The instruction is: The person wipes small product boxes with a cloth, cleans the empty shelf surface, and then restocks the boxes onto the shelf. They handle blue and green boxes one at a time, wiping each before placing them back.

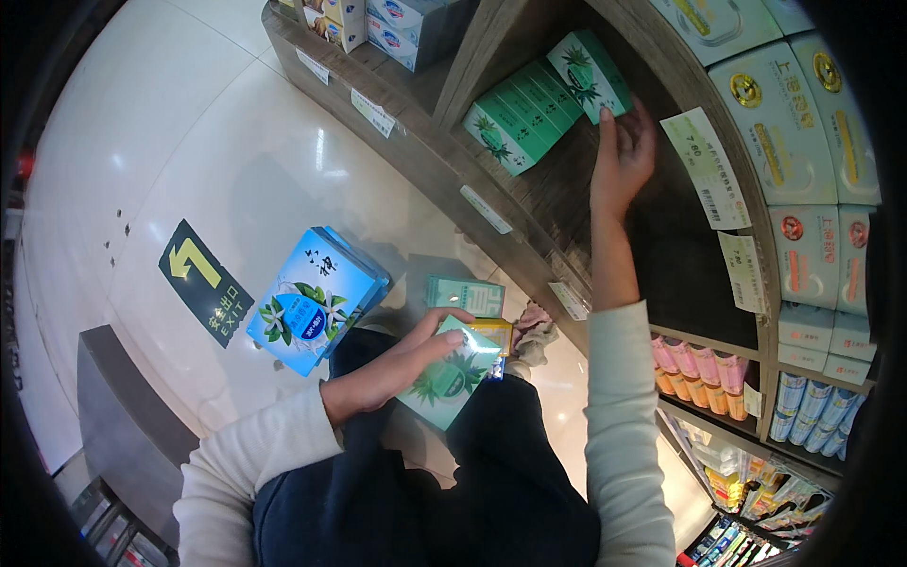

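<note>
My left hand [397,368] holds a pale green soap carton with an aloe print [450,375] above my lap, thumb on its top face. At the shelf, my right hand [623,156] has its fingers on the lower end of a green aloe-print box [589,78]. That box sits against the far end of a row of matching green boxes [524,117] on the wooden shelf. Blue cartons with a flower print [312,305] stand on the floor to my left. Beyond my left hand are a green box [464,294] and a yellow box [499,333], the latter partly hidden.
Wooden shelf dividers and a front edge with price tags [485,209] run diagonally past me. Boxed soaps [772,127] fill the shelf at right, with pink and orange bottles [701,368] lower down. An exit sign [205,283] marks the tiled floor; a grey curved panel [134,418] stands at left.
</note>
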Demonstrator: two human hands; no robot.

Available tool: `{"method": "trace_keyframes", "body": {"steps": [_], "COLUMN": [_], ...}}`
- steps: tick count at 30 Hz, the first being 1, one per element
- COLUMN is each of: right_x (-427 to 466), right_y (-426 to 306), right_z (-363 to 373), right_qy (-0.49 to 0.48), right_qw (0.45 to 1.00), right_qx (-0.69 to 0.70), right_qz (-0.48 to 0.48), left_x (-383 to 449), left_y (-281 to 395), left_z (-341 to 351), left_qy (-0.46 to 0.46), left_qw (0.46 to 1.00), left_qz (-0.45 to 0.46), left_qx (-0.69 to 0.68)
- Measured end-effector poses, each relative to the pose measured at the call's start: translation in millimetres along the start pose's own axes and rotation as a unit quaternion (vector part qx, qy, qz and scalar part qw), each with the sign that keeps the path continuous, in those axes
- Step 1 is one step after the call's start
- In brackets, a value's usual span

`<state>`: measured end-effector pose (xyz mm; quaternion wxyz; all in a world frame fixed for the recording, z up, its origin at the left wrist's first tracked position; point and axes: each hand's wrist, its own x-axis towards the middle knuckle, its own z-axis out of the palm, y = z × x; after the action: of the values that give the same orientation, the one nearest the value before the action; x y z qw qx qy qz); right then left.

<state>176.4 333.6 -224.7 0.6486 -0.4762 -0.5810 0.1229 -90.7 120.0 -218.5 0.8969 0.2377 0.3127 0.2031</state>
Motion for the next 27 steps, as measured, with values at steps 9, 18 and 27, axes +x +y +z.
{"method": "trace_keyframes", "body": {"steps": [9, 18, 27], "right_x": [15.5, -4.9, -2.0], "right_y": [46.3, 26.6, 47.3], "right_z": [7.7, 4.6, -0.1], "right_qy": [-0.023, -0.049, -0.105], "right_qw": [0.998, 0.997, 0.985], "right_qx": [-0.017, 0.002, -0.01], "right_qz": [0.047, 0.06, 0.136], "left_x": [0.1, -0.6, -1.4], "left_y": [-1.8, -1.8, -0.5], "left_z": [-4.3, -8.4, -6.9], "left_qy": [-0.004, 0.004, 0.003], "left_qw": [1.0, 1.0, 1.0], "left_qz": [0.0, 0.004, 0.001], "left_qx": [0.002, 0.025, 0.023]}}
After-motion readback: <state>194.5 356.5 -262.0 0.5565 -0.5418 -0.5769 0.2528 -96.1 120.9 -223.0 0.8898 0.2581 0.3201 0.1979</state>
